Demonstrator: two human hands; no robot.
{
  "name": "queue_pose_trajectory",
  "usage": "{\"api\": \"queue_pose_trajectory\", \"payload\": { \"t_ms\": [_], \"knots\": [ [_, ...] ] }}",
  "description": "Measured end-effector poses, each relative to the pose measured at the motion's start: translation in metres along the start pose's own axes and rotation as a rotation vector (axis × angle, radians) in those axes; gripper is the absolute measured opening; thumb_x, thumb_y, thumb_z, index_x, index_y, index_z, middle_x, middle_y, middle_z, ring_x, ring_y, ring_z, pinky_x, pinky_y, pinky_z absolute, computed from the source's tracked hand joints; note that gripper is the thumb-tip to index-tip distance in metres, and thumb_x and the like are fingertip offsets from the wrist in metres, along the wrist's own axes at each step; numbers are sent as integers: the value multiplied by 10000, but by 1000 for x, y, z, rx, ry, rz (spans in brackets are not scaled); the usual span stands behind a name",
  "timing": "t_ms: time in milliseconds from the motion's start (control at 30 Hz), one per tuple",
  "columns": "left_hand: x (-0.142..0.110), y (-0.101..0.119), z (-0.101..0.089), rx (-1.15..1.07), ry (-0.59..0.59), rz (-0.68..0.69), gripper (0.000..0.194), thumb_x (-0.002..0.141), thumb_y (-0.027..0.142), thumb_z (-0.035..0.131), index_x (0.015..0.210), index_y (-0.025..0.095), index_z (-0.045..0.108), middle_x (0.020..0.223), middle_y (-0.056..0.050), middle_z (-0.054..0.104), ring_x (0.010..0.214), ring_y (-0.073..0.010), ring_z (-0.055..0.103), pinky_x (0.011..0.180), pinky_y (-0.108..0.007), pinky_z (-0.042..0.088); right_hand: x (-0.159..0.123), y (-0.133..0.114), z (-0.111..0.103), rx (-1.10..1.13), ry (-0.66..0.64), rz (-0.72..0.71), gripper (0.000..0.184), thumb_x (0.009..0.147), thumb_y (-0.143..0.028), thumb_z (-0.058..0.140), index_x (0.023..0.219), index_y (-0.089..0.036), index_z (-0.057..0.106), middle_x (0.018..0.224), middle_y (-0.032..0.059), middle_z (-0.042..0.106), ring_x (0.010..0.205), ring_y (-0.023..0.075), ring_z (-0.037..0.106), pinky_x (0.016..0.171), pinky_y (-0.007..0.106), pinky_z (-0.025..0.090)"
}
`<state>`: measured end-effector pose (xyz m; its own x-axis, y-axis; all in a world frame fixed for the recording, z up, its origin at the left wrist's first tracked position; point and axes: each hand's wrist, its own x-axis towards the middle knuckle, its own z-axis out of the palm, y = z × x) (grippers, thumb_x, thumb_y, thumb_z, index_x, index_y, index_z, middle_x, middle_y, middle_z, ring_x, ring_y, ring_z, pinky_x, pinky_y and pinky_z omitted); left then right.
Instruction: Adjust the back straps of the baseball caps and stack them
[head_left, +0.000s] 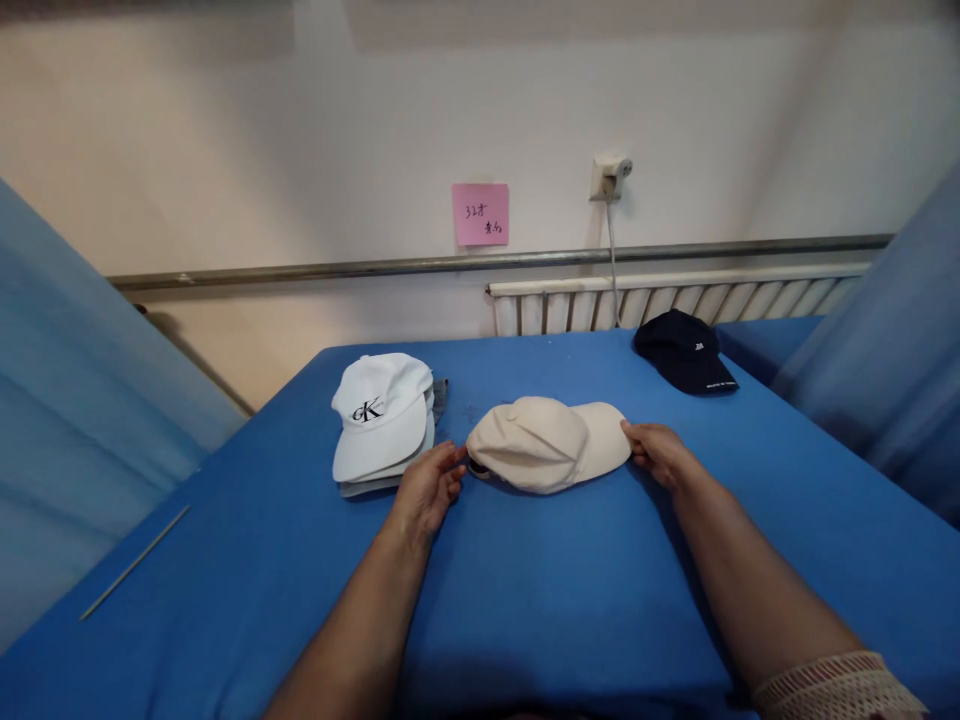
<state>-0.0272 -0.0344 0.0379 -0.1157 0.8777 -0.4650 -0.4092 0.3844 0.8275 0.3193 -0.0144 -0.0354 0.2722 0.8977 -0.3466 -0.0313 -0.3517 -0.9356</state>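
A beige baseball cap [529, 445] lies on its side-to-side length in the middle of the blue-covered surface, its brim pointing right. My right hand [658, 452] pinches the outer edge of that brim between thumb and fingers. At the cap's back, beside the strap opening, is my left hand [433, 488]; its fingers are loosely bent and apart, with a fingertip at the cap's rear edge. Just left of it sits a stack of caps, topped by a white cap [382, 415] with black lettering. Grey cap edges show underneath the white one.
A dark navy cap [686, 352] rests at the back right of the blue sheet [540, 600]. On the left lies a thin stick [135, 563]. Blue curtains hang at both sides. Behind are a metal rail [390, 268], a radiator [675, 298] and a plugged-in cord [612, 250].
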Motion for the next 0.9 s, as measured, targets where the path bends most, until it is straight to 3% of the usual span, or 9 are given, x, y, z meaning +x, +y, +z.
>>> {"api": "queue_pose_trajectory", "payload": {
  "t_ms": [100, 267, 400, 533, 767, 900],
  "knots": [
    [0, -7, 1, 158, 43, 161, 317, 705, 228, 721, 971, 158, 562, 799, -23, 673, 485, -77, 575, 357, -152, 305, -2, 0, 4, 107, -19, 31, 321, 784, -410, 662, 628, -196, 482, 503, -41, 443, 422, 73, 387, 397, 204, 332],
    [6, -28, 9, 587, -59, 251, 348, 737, 485, 654, 703, 148, 576, 500, 31, 542, 348, -59, 382, 365, -182, 246, -6, 2, 14, 182, -70, 60, 299, 809, -360, 653, 631, -184, 490, 484, -46, 437, 399, 61, 373, 382, 192, 308],
    [17, -37, 11, 765, 18, 399, 325, 701, 453, 663, 601, 163, 556, 488, 13, 563, 390, -87, 431, 414, -203, 296, -9, 4, 18, 200, -91, 72, 307, 815, -341, 662, 616, -176, 495, 470, -43, 449, 387, 57, 373, 369, 182, 295],
    [20, -35, 11, 773, 27, 432, 258, 698, 386, 639, 586, 167, 560, 484, 13, 558, 412, -95, 442, 435, -205, 302, -10, 4, 19, 257, -98, 85, 290, 803, -321, 688, 636, -176, 502, 480, -42, 452, 393, 59, 379, 355, 174, 292],
    [3, -21, 13, 458, -158, 495, 329, 729, 488, 660, 765, 180, 550, 588, 51, 546, 428, -64, 416, 403, -180, 289, -14, 0, 24, 471, -168, 104, 126, 841, -226, 626, 768, -174, 538, 536, -70, 393, 402, 39, 294, 348, 149, 292],
    [1, -19, 13, 430, -160, 498, 331, 742, 480, 666, 759, 172, 549, 599, 43, 549, 432, -58, 413, 396, -174, 292, -16, 2, 28, 530, -203, 105, 150, 799, -221, 675, 773, -172, 535, 554, -70, 401, 403, 32, 300, 340, 144, 281]
  ]
}}
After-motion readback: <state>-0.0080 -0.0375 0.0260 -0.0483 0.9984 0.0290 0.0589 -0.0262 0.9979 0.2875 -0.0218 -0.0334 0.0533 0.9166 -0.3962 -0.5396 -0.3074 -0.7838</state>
